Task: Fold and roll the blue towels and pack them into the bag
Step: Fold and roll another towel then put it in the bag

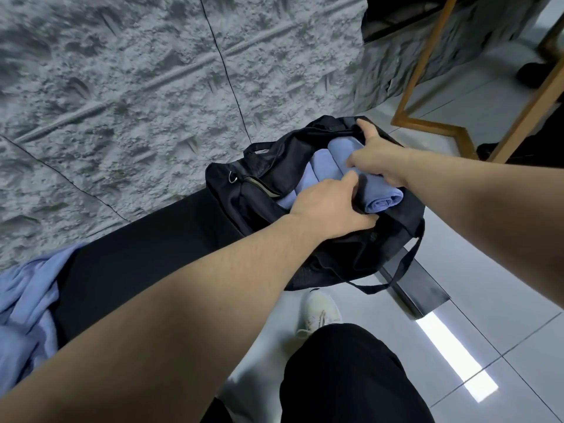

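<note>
A black bag (274, 166) lies open on the right end of a black bench (146, 254). Rolled blue towels lie side by side inside it; the nearest rolled towel (381, 193) sticks out toward the bag's right side, and another roll (317, 166) lies behind it. My right hand (378, 154) rests on top of the nearest roll, fingers spread over it and the bag's far rim. My left hand (326, 206) grips the bag's near rim beside the roll. A loose, crumpled blue towel (27, 300) lies on the bench's left end.
A rough grey stone-look wall (122, 87) stands behind the bench. A wooden frame (427, 111) stands at the right on the pale tiled floor (488, 300). My black trouser leg (351, 377) and white shoe (320, 312) are below the bag.
</note>
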`<act>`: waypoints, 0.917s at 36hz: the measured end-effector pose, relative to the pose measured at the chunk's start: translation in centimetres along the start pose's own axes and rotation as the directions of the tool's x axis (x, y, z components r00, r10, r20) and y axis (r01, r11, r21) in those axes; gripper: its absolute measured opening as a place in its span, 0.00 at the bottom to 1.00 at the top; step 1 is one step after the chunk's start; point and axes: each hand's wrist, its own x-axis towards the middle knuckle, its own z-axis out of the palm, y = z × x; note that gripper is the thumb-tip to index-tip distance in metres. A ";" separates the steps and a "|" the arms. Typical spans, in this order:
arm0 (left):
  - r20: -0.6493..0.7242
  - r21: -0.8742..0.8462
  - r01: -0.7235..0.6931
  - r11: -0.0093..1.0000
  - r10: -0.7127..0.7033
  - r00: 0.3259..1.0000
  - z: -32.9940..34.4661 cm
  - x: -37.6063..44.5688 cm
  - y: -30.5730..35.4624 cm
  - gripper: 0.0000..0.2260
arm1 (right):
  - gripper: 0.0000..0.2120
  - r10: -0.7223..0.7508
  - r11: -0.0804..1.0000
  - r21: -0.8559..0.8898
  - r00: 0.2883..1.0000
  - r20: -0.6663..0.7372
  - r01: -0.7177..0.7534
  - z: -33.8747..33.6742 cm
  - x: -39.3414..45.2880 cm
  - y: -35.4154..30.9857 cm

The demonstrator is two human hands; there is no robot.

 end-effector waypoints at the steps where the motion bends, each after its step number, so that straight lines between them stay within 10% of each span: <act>1: -0.025 0.003 0.018 1.000 -0.018 1.000 0.0 0.0 0.3 0.23 | 0.41 0.005 1.000 -0.030 1.000 0.008 -0.005 0.1 0.0 0.0; 11: -0.005 0.216 -0.067 0.974 0.070 0.998 1.1 1.4 1.3 0.28 | 0.27 -0.029 0.936 -0.348 0.998 0.054 0.046 -2.3 -0.1 1.3; 19: 0.021 0.203 -0.054 0.978 0.051 0.998 0.3 1.7 1.2 0.22 | 0.38 -0.098 0.757 -0.603 0.956 0.275 0.251 -4.3 -0.8 4.0; 33: 0.021 0.189 -0.048 0.981 0.044 0.999 -1.0 2.7 2.9 0.07 | 0.12 -0.227 0.579 -0.701 0.908 0.353 0.417 -6.4 -2.0 6.3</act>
